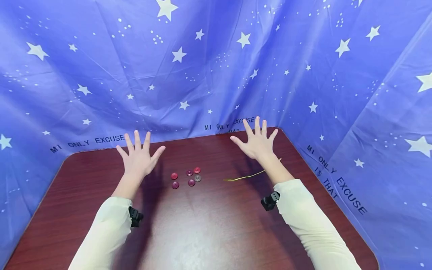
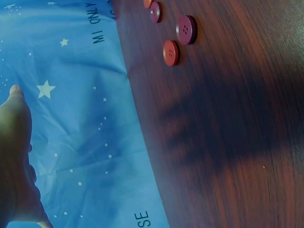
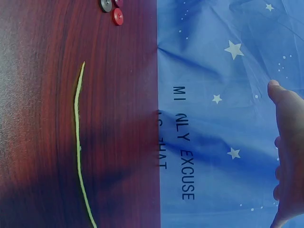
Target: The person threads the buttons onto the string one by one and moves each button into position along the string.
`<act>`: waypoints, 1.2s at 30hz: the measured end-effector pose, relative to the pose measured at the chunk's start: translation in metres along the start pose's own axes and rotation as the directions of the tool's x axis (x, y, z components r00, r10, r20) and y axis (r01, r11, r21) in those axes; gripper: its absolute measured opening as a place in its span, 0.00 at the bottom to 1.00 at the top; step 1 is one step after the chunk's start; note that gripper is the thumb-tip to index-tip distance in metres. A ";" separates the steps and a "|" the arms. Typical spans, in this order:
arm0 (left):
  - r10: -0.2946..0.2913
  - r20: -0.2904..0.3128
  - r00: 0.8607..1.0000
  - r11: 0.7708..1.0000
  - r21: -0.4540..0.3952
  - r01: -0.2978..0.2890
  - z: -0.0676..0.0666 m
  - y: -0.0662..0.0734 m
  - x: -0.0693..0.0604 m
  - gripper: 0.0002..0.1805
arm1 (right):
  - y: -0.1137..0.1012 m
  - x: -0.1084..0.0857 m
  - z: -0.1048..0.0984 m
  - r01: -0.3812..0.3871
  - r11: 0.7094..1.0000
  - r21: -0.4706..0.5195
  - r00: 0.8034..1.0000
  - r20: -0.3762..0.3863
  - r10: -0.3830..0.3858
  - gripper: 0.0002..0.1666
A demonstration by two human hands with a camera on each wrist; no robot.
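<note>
Along the far and side edges of a glossy reddish-brown table (image 1: 202,217), a blue, star-printed curtain (image 1: 216,63) is hanging close, bounding the space ahead and to both sides. Near the far edge, the left hand (image 1: 137,160) and the right hand (image 1: 258,145) are hovering well apart, their released fingers spreading straight and wide. In the broad gap between them, six buttons (image 1: 189,173) are lying in a loose group nearer the left hand; one is grey, the others red or purple. A yellow cord (image 1: 236,179) is running rightward beneath the right forearm (image 1: 275,168), its far tip showing near the right edge. Toward the near side the tabletop is spreading wider, its grain catching a pale glare while arm shadows (image 1: 143,240) are darkening it. Black devices (image 1: 135,216) are sitting at the cuffs of both white sleeves (image 1: 101,228).
</note>
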State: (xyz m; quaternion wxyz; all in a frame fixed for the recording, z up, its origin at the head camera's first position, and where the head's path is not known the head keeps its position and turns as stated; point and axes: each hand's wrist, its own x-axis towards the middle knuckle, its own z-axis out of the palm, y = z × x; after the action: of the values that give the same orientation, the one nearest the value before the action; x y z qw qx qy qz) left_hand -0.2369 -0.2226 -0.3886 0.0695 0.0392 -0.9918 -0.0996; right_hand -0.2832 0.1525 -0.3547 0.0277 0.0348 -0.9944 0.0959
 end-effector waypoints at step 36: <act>0.049 0.044 0.998 0.910 -0.413 -0.027 0.025 -0.046 -0.018 0.46 | 0.028 -0.005 0.021 0.160 0.943 0.291 0.987 -0.027 -0.159 0.38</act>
State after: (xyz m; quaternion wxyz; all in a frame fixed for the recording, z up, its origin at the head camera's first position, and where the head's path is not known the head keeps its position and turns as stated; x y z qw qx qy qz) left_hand -0.2201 -0.2614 -0.4250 0.0518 0.0016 -0.9505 -0.3062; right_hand -0.2817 0.1759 -0.3809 0.0314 0.1186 -0.9632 0.2392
